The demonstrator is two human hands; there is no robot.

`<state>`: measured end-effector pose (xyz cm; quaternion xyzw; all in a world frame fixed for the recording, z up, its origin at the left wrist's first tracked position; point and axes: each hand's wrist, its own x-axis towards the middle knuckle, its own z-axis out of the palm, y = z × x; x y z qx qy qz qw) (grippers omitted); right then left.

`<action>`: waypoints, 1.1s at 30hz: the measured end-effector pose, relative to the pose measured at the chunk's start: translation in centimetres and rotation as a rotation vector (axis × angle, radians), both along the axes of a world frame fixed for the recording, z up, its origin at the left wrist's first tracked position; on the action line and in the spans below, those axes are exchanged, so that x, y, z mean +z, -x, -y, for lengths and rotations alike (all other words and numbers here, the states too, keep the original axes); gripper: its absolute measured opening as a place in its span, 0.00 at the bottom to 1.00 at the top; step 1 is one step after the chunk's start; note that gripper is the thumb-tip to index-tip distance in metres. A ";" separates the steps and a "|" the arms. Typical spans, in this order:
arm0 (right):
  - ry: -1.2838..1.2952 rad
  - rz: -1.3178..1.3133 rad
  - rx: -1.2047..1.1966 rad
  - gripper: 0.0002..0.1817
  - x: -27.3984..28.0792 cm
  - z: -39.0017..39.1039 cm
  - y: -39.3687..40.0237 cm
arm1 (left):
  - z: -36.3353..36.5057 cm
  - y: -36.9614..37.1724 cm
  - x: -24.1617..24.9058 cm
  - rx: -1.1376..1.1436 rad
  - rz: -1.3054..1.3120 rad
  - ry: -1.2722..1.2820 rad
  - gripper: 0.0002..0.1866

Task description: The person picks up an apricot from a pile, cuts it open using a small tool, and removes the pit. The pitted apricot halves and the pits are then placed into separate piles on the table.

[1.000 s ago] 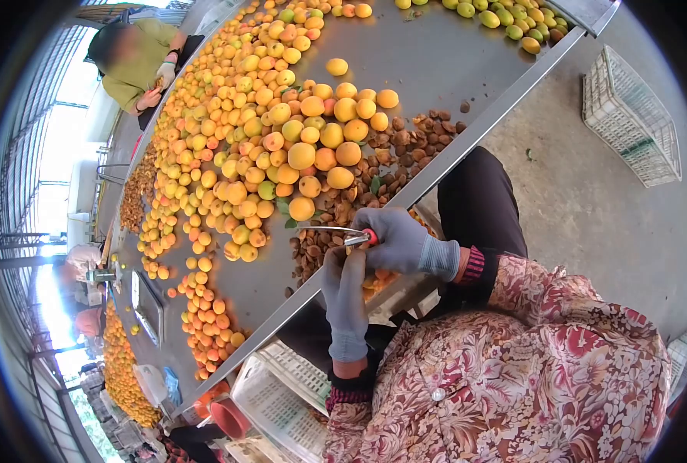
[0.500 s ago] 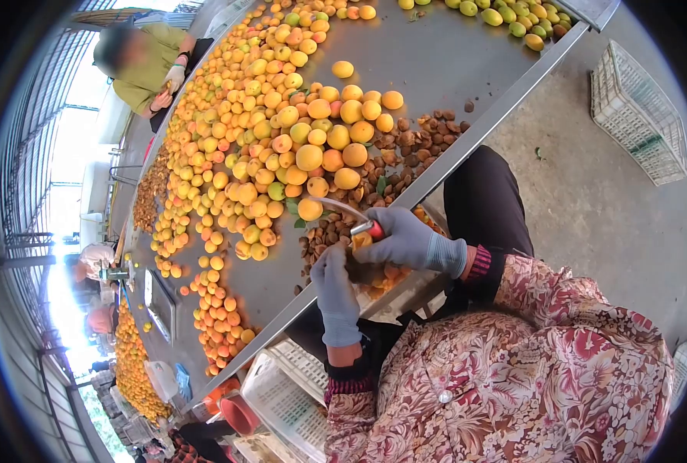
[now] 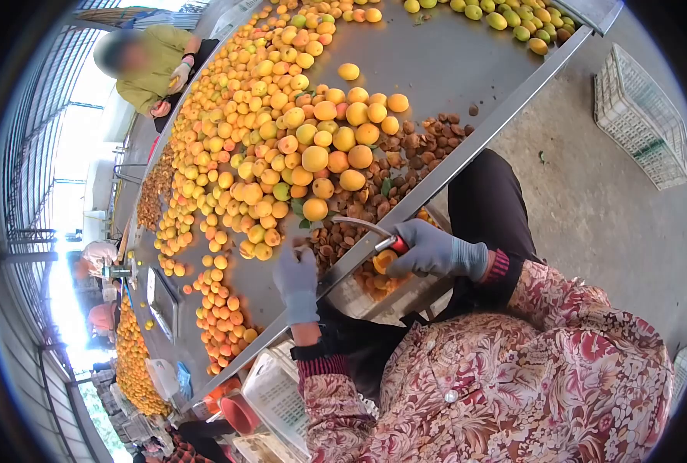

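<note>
My right hand (image 3: 430, 248), in a grey glove, is closed round the red handle of a curved knife (image 3: 359, 224), whose blade points left over the table edge. An orange apricot piece (image 3: 383, 261) shows at that hand's fingers. My left hand (image 3: 296, 279), also gloved, is over the near edge of the metal table, beside a heap of brown pits (image 3: 336, 238); its fingertips are smeared, and whether they hold anything is unclear. Whole apricots (image 3: 282, 154) lie in a large pile beyond both hands. Below the edge, cut orange fruit (image 3: 378, 284) shows between my hands.
The table's raised metal rim (image 3: 467, 158) runs diagonally in front of me. Greenish fruit (image 3: 513, 19) lies at the far right corner. A white crate (image 3: 641, 116) stands on the floor at right, another (image 3: 278, 393) at lower left. A person (image 3: 154, 65) sits across the table.
My left hand has moved left, away from my right hand and over the table. My right hand and the knife have shifted slightly right and down.
</note>
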<state>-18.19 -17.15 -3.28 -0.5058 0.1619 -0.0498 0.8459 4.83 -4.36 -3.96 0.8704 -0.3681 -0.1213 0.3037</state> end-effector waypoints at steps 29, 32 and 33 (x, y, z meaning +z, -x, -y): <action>0.374 -0.363 0.066 0.15 -0.8 0.4 0.3 | 0.9 5.5 3.0 -0.205 -1.088 1.107 0.30; 0.318 -0.368 0.010 0.13 -0.5 0.8 0.1 | 0.6 6.1 3.5 -0.220 -1.030 1.076 0.31; 0.401 -0.420 0.022 0.12 -0.2 0.8 0.0 | 0.6 6.3 3.8 -0.243 -1.086 1.132 0.31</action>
